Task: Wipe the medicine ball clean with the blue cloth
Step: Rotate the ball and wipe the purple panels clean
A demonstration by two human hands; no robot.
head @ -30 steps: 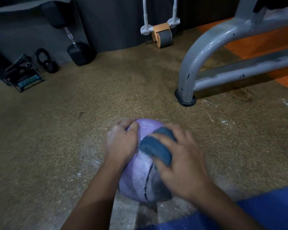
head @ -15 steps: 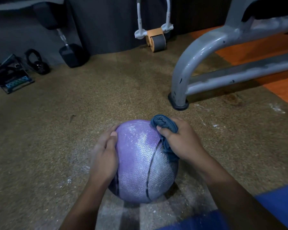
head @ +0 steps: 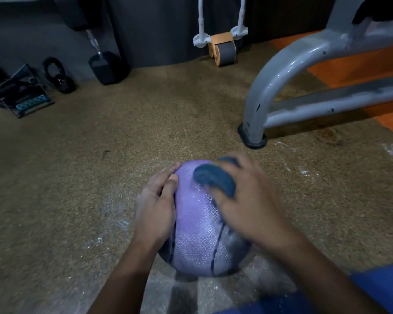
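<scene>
A purple medicine ball (head: 195, 227) with dark seams and a pale dusty sheen sits on the speckled brown floor in the lower middle of the head view. My left hand (head: 156, 207) lies flat against its left side, fingers straight, steadying it. My right hand (head: 252, 200) grips the bunched blue cloth (head: 216, 179) and presses it on the ball's upper right. Much of the ball's right side is hidden under that hand, which is blurred.
A grey metal bench frame (head: 259, 105) stands on the floor just beyond the ball to the right. Against the dark back wall are an ab roller (head: 222, 49), a black dumbbell (head: 104, 64), a small kettlebell (head: 59, 75) and a foot pedal device (head: 25, 96). White dust lies around the ball.
My right hand has swept the cloth from the ball's far right edge up and left over its top. The left hand has stayed on the ball's left side.
</scene>
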